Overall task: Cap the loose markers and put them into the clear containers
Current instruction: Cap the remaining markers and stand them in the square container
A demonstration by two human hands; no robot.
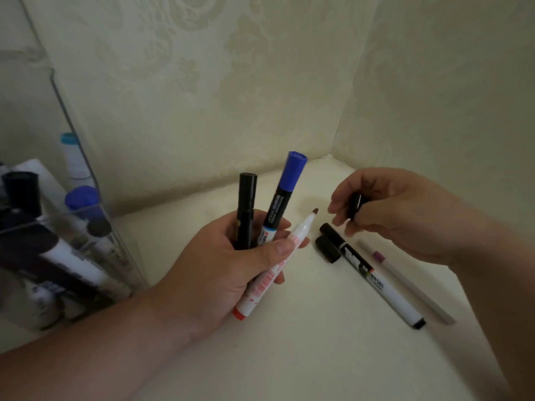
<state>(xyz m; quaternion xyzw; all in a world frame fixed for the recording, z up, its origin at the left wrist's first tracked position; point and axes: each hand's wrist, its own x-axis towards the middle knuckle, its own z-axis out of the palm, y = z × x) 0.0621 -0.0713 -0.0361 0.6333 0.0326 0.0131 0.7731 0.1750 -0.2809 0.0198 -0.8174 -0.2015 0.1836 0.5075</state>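
Note:
My left hand (pixel 231 264) grips three markers in a bunch: a black marker (pixel 246 209) with its cap on, a blue-capped marker (pixel 285 192), and an uncapped red marker (pixel 278 261) whose bare tip points up and right. My right hand (pixel 396 212) hovers to the right and pinches a black cap (pixel 355 205) in its curled fingers, a short way from the red tip. On the table lie a black-and-white marker (pixel 373 276), a loose black cap (pixel 327 248) beside its end, and a thin grey pen (pixel 405 282).
Clear containers (pixel 95 215) stand at the left, holding several capped markers in black, blue and white. The pale table (pixel 318 357) meets patterned walls (pixel 231 96) that form a corner close behind the hands.

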